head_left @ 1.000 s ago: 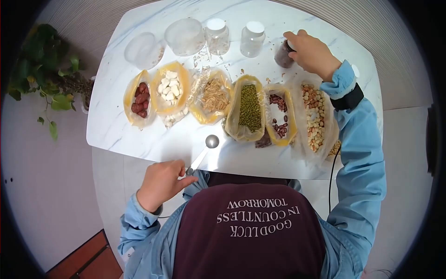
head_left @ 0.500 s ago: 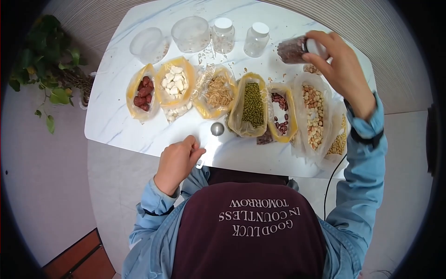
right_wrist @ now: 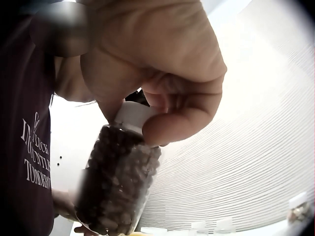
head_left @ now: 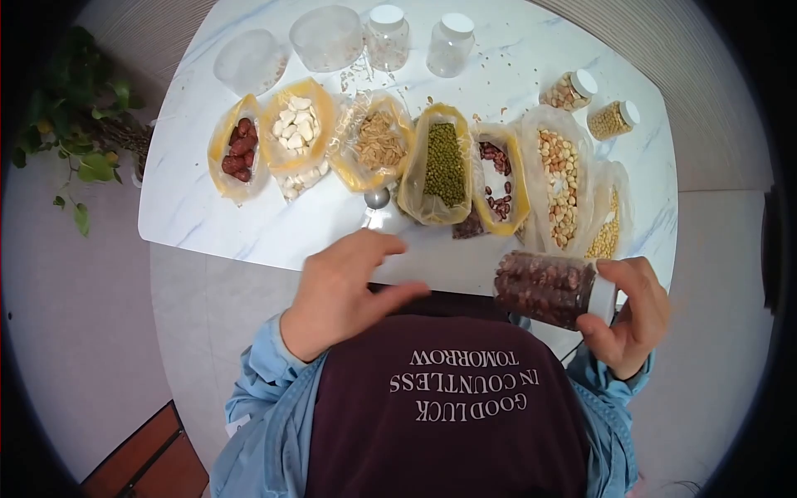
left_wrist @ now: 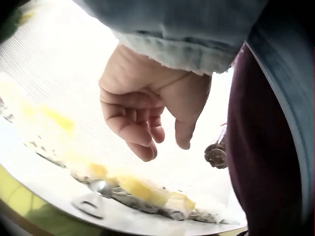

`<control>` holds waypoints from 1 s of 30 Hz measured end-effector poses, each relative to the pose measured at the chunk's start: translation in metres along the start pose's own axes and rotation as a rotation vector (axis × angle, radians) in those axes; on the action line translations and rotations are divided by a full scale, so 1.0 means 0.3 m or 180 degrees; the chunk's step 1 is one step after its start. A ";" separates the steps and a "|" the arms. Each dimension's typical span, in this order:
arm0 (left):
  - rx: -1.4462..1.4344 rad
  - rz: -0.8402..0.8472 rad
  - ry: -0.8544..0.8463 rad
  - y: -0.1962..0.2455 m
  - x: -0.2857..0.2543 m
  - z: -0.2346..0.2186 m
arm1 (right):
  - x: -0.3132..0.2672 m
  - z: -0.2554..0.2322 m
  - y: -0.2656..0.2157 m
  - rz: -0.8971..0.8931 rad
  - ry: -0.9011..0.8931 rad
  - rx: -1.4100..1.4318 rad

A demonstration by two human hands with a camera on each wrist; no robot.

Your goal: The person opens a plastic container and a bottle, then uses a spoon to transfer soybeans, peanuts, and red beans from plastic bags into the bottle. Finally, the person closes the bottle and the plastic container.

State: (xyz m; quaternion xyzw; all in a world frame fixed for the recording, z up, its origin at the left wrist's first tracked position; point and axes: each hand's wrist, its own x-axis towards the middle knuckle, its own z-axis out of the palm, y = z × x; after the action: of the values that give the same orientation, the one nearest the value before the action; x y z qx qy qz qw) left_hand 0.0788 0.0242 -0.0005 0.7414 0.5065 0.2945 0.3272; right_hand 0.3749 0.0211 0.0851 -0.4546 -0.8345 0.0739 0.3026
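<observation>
In the head view the right hand (head_left: 633,319) pinches the white lid of a clear jar (head_left: 544,289) full of dark red beans, held sideways near the table's front edge. The right wrist view shows thumb and finger on that lid, with the jar (right_wrist: 120,179) hanging below the hand (right_wrist: 162,73). To the left, the left hand (head_left: 349,286) is raised with its thumb and fingers apart, holding nothing. The left wrist view shows this hand (left_wrist: 152,101) with its fingers bent loosely. A metal spoon (head_left: 377,198) lies on the table just beyond it.
Open bags of red dates (head_left: 239,149), white pieces (head_left: 296,124), flakes (head_left: 382,141), green beans (head_left: 446,166), red beans (head_left: 498,203), peanuts (head_left: 560,191) and yellow grains (head_left: 606,228) form a row. Behind stand tubs (head_left: 326,38), lidded jars (head_left: 451,46) and two filled jars (head_left: 569,90).
The right hand has brought the bean jar from the back right of the table to its front edge. The left hand has moved right and its thumb and fingers have spread.
</observation>
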 end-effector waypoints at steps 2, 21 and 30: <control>-0.0206 0.0561 -0.0053 0.037 0.028 0.023 | -0.009 0.032 -0.007 -0.0024 0.0083 0.0121; -0.0874 0.1045 -0.0933 0.089 0.098 0.140 | 0.005 0.200 -0.029 -0.0210 -0.0239 0.0418; -0.1481 0.0428 -0.1755 0.109 0.138 0.150 | -0.003 0.183 0.035 -0.0476 0.0044 0.0972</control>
State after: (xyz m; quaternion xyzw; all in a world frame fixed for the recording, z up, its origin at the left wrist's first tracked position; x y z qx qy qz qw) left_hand 0.1446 0.0458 0.0019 0.7303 0.2688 0.2117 0.5912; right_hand 0.3513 0.0346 0.0364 -0.3405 -0.8429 0.1740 0.3786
